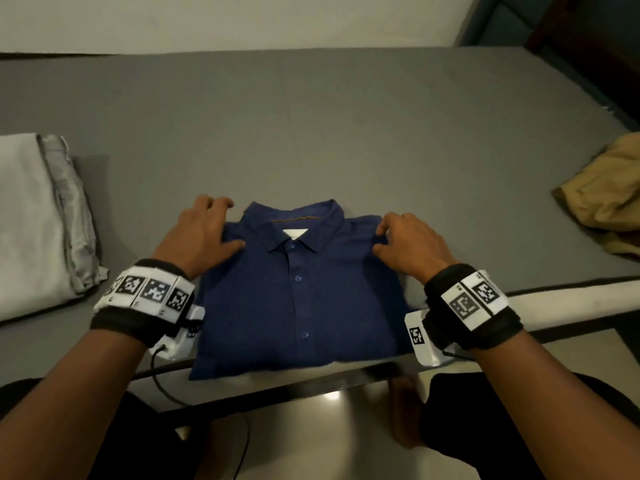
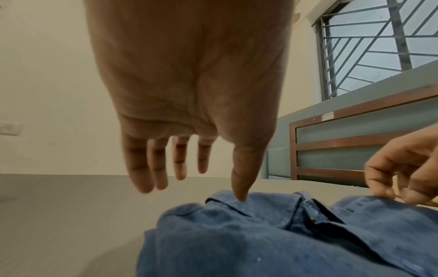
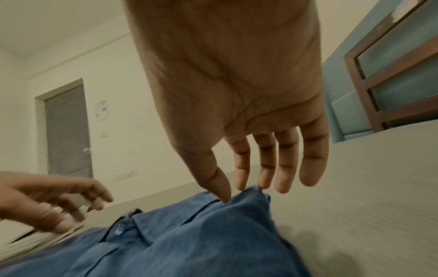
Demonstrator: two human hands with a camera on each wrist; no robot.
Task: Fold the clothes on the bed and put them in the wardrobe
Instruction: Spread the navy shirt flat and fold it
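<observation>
A navy blue button-up shirt (image 1: 298, 292) lies folded, collar up, near the front edge of the grey bed (image 1: 311, 116). My left hand (image 1: 201, 237) is at the shirt's left shoulder. Its thumb tip presses the cloth beside the collar while its straight fingers (image 2: 142, 168) hang over the sheet. My right hand (image 1: 405, 244) is at the right shoulder, and its thumb and first fingertips (image 3: 240, 180) touch the shirt's (image 3: 189, 239) upper corner. Neither hand grips the fabric. In the left wrist view the shirt (image 2: 260, 234) fills the bottom, with the right hand (image 2: 407, 168) at its far side.
A folded light grey garment (image 1: 38, 216) lies on the bed at the left. At the right edge sits a crumpled tan garment (image 1: 609, 202). A wood-framed headboard (image 2: 343, 142) stands at the right end, under a barred window (image 2: 379, 46). A grey door (image 3: 67, 131) is in the far wall.
</observation>
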